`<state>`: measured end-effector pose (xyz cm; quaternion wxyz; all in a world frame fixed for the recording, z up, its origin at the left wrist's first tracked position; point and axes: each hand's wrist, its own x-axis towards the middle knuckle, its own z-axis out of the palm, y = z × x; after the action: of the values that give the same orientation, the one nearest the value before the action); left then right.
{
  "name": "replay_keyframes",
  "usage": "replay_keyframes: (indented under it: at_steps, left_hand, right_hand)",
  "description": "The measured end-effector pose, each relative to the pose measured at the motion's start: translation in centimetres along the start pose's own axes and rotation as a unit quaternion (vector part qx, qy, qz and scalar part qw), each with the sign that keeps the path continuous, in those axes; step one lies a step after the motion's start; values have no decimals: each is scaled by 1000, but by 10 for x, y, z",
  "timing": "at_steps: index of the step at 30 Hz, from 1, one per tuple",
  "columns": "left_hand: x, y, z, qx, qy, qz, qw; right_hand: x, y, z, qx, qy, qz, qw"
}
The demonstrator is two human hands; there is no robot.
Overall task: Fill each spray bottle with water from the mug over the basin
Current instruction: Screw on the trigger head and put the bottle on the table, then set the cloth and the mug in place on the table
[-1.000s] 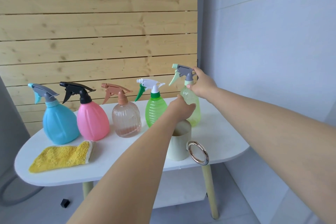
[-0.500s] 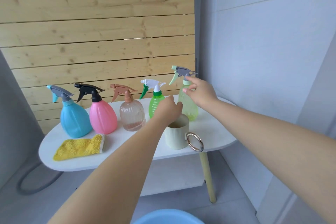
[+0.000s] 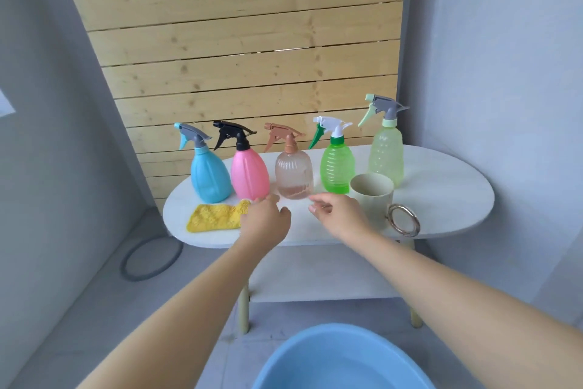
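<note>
Five plastic spray bottles stand upright in one row at the back of the white oval surface (image 3: pixel 441 199). From your left they are a blue bottle with a grey trigger head (image 3: pixel 209 178), a pink bottle with a black trigger head (image 3: pixel 249 175), a clear ribbed bottle with a brown trigger head (image 3: pixel 294 174), a bright green ribbed bottle with a white trigger head (image 3: pixel 337 169) and a pale yellow-green bottle with a grey trigger head (image 3: pixel 386 155). All five have their heads on.

The cream mug with a metal ring handle (image 3: pixel 372 199) stands in front of the two green bottles, near the front edge, and the ring points toward you. A yellow fluffy cloth (image 3: pixel 214 216) lies flat in front of the blue bottle.

Your left hand (image 3: pixel 266 218) is above the surface, at the right end of the cloth, with loosely bent fingers, and it holds nothing. Your right hand (image 3: pixel 339 215) is just left of the mug, in front of the clear bottle; its fingers are relaxed and it also holds nothing. If either hand touches the surface, I cannot tell.

The round blue plastic basin (image 3: pixel 315 357) is on the floor below you, in front of the surface.
</note>
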<state>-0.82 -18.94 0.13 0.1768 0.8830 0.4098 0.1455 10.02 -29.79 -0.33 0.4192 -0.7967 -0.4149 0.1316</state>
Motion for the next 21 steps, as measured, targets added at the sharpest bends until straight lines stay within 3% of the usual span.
replay_keyframes:
  at_steps: [5, 8, 10, 18, 21]
  left_hand:
    - [25, -65, 10, 125, 15, -78, 989]
    - [49, -90, 6, 176, -33, -87, 980]
    - [58, -100, 9, 200, -63, -81, 974]
    - [8, -105, 13, 215, -35, 61, 974]
    - [0, -119, 5, 204, -39, 65, 976]
  right_hand:
    - [19, 17, 44, -62, -42, -6, 997]
    - [25, 25, 53, -114, -44, -34, 992]
    - [29, 30, 57, -131, -40, -44, 990]
    - [21, 28, 62, -94, -37, -35, 994]
    - [15, 27, 64, -130, -58, -51, 988]
